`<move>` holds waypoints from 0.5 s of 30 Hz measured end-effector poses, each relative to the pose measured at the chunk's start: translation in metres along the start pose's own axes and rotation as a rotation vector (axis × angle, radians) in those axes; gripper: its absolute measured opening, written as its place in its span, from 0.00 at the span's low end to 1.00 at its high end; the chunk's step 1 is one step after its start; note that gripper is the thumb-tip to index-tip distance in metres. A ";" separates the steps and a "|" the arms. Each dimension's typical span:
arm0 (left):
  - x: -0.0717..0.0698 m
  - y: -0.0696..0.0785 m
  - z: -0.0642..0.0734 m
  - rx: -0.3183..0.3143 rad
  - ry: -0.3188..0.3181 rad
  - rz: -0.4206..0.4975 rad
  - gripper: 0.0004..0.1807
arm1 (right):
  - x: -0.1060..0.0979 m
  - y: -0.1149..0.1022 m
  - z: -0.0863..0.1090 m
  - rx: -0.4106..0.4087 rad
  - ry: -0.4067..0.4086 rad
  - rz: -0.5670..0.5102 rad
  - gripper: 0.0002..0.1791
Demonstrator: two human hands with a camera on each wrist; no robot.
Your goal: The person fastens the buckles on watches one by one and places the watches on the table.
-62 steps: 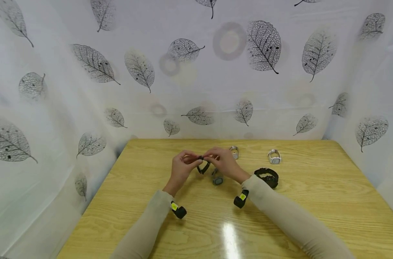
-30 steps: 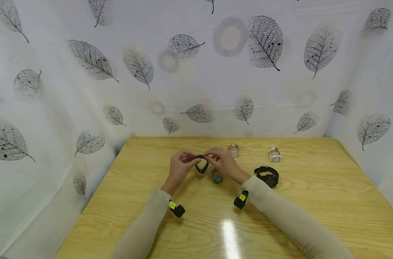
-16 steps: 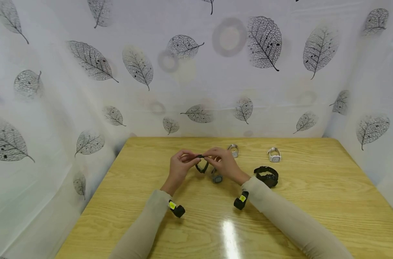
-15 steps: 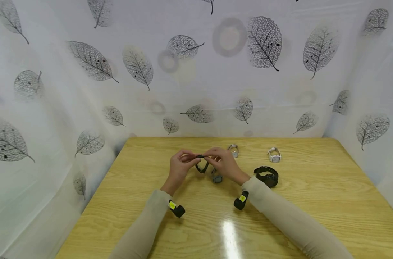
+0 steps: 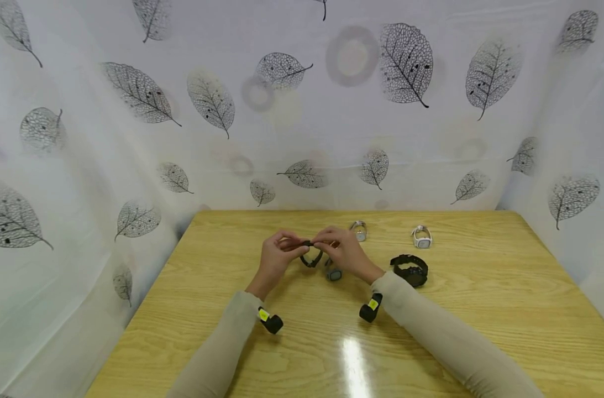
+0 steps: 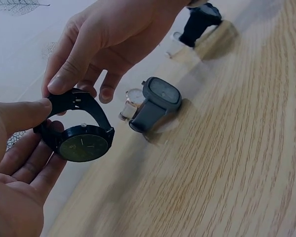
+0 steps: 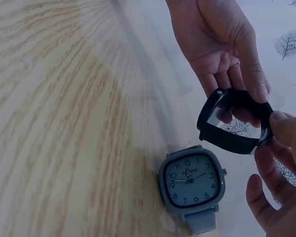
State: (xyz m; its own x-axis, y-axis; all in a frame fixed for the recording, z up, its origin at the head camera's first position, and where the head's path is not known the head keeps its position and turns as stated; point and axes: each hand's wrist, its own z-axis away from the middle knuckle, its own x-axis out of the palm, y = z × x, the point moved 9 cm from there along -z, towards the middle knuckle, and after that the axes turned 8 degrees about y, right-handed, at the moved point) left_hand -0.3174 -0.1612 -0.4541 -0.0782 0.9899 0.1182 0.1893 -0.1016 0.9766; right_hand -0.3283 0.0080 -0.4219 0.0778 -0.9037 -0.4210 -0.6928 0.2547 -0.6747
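Note:
A black wristwatch (image 5: pixel 311 261) is held up off the table between both hands, its strap forming a loop. My left hand (image 5: pixel 274 258) pinches the strap from the left with thumb and fingers. From the other side my right hand (image 5: pixel 348 251) pinches the same strap close to the left fingertips. In the left wrist view the round dark dial (image 6: pixel 84 147) hangs at the bottom of the loop, and a small buckle shows on the strap near the thumbs. Just right of the held watch, a grey square-faced watch (image 7: pixel 191 180) sits on the table, partly behind my right hand in the head view.
On the wooden table (image 5: pixel 302 354), a pale watch (image 5: pixel 360 233) stands behind my right hand and a white watch (image 5: pixel 422 241) farther right. A large black watch (image 5: pixel 411 271) lies beside the right sleeve. A leaf-patterned curtain (image 5: pixel 321 127) surrounds the back and sides.
Both hands stay in almost the same place, still pinching the strap. The strap and watch loop between the fingertips shift slightly. The other watches keep their places on the table.

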 end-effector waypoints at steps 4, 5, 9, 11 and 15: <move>0.001 0.001 0.001 0.001 -0.017 0.000 0.16 | 0.001 0.000 0.001 -0.015 0.001 -0.005 0.06; 0.001 0.001 0.001 0.000 -0.017 -0.003 0.16 | 0.001 -0.001 0.001 -0.018 0.003 -0.005 0.06; 0.000 0.000 -0.001 -0.006 0.001 -0.010 0.14 | 0.001 -0.001 0.000 -0.026 0.010 0.008 0.07; -0.001 0.001 -0.001 -0.001 0.016 -0.008 0.13 | 0.001 0.000 -0.001 -0.002 0.014 0.013 0.09; -0.004 0.005 -0.002 0.014 0.047 0.001 0.12 | 0.002 0.003 -0.001 0.049 0.022 0.025 0.14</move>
State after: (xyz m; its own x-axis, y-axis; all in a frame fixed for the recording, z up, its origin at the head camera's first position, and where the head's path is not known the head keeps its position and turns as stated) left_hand -0.3177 -0.1655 -0.4492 -0.1239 0.9841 0.1273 0.2027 -0.1005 0.9741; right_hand -0.3313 0.0071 -0.4240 0.0452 -0.9041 -0.4249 -0.6582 0.2930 -0.6934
